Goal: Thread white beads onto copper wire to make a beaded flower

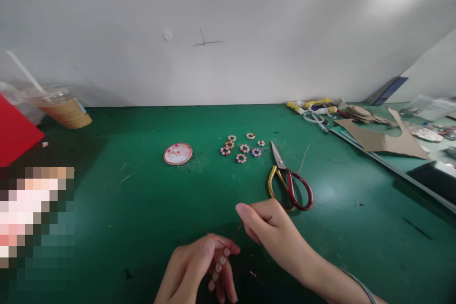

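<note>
My left hand (pixel 199 266) is closed at the front of the table, thumb against forefinger, holding a string of pale pink and whitish beads (pixel 218 267) that hangs across its fingers. To its right, my right hand (pixel 265 223) pinches a thin reddish cord (pixel 238 232) that runs down to the beads; its gripped end is hidden by the fingers. Just beyond the right hand lie scissors (pixel 281 167) with one red and one yellow handle. Several small bead rings (pixel 244 148) rest behind them, and a round dish (pixel 178 154) with a red rim lies further left.
On the green table (pixel 142 199), a tilted drink cup (pixel 64 109) with a straw and a red panel (pixel 16 128) stand at left. Yellow-and-white tubes (pixel 317 103), a white cable (pixel 314 118) and cut cardboard (pixel 381 137) lie at right. A white wall (pixel 228 66) rises behind.
</note>
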`<state>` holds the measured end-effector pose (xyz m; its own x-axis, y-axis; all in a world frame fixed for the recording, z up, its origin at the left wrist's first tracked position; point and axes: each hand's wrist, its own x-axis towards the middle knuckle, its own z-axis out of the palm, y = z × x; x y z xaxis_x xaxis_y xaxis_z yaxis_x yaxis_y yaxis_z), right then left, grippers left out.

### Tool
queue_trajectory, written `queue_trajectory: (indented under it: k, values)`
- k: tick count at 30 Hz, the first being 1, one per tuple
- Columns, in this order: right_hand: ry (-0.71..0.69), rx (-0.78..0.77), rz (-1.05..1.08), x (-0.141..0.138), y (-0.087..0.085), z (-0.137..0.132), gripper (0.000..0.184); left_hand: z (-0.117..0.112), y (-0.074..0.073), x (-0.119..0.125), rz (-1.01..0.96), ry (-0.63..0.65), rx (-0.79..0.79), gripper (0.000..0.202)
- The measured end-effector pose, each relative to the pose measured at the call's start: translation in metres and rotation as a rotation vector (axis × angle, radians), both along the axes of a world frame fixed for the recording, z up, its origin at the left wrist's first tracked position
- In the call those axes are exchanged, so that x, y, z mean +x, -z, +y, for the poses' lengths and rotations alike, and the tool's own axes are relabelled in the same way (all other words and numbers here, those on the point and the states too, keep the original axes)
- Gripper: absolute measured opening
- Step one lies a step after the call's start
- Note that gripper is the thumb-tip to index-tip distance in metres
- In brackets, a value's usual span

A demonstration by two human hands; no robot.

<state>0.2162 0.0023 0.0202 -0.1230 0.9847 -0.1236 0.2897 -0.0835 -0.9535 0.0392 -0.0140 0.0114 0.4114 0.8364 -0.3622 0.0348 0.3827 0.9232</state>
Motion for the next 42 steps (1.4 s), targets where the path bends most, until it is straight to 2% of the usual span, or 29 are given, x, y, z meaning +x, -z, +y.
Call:
queue_trajectory:
  k: [4, 9, 11, 14, 15, 21, 29, 32, 38, 42]
  values:
    - [0.021, 0.007, 0.024, -0.001, -0.001, 0.0, 0.054, 0.001, 0.001, 0.001, 0.038, 0.062, 0.056, 0.03]
    - [0.021, 0.019, 0.029, 0.001, -0.008, 0.001, 0.052, 0.002, 0.001, 0.001, 0.12, 0.098, 0.123, 0.021]
    - [-0.053, 0.034, 0.02, 0.002, -0.012, 0.0, 0.039, 0.001, -0.001, 0.0, 0.139, 0.071, 0.189, 0.019]
    - [-0.181, 0.038, 0.005, 0.001, -0.014, -0.001, 0.005, 0.0, -0.002, -0.001, 0.151, 0.022, 0.244, 0.017]
    - [-0.193, 0.036, 0.0, 0.0, -0.014, -0.001, 0.004, 0.0, -0.002, -0.002, 0.152, 0.015, 0.246, 0.017]
    - [-0.089, 0.04, -0.003, -0.008, -0.005, -0.004, 0.009, 0.0, 0.004, -0.004, 0.213, 0.058, 0.334, 0.02]
    - [-0.052, 0.011, 0.083, -0.013, -0.002, -0.01, 0.015, 0.001, 0.008, -0.003, 0.273, 0.062, 0.465, 0.022]
    - [-0.066, -0.011, 0.113, -0.01, -0.002, -0.007, 0.013, 0.001, 0.008, -0.002, 0.253, 0.043, 0.426, 0.017]
    - [-0.081, -0.007, -0.01, -0.001, -0.006, 0.002, 0.011, 0.005, 0.01, -0.002, 0.129, 0.058, 0.229, 0.02]
    - [-0.109, -0.028, -0.041, -0.003, -0.004, 0.001, 0.009, 0.006, 0.01, -0.002, 0.203, 0.077, 0.301, 0.017]
